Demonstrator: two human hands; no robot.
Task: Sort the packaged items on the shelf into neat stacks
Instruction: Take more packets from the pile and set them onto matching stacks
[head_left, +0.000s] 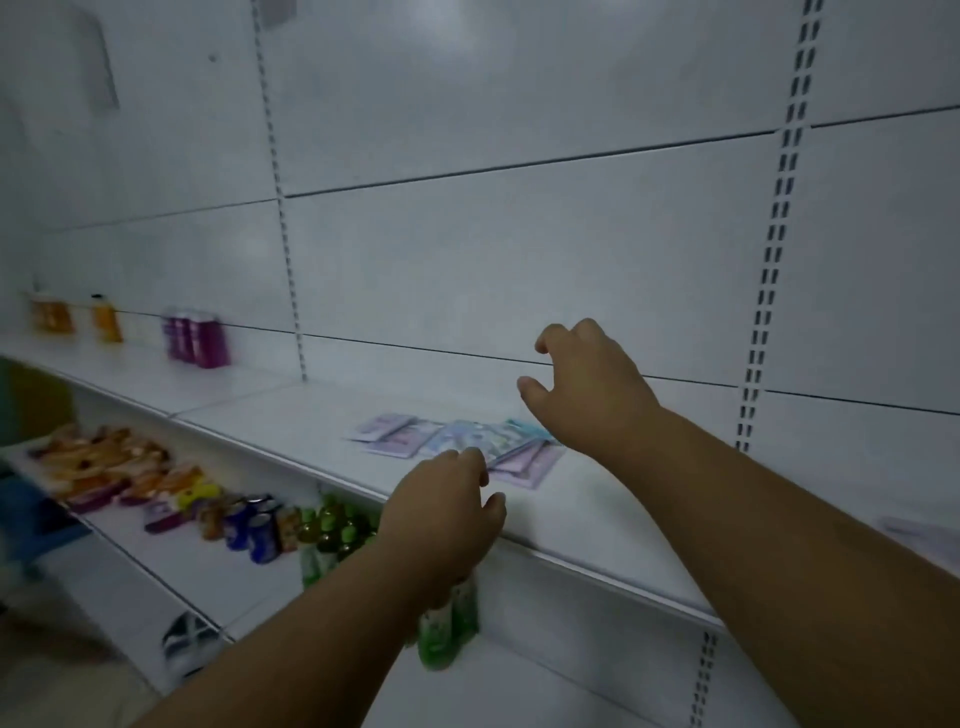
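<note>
A white panelled back wall (519, 234) fills most of the view, split by dark horizontal seams and two slotted metal uprights (779, 218) — one left of centre, one at right. The white shelf (597, 525) runs across in dim, bluish light; a lower shelf (171, 566) shows beneath it.

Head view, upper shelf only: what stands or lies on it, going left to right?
Orange bottles → purple bottles → flat packets, spread loosely, with the left hand and right hand above them → a pale packet at the far right edge.
</note>
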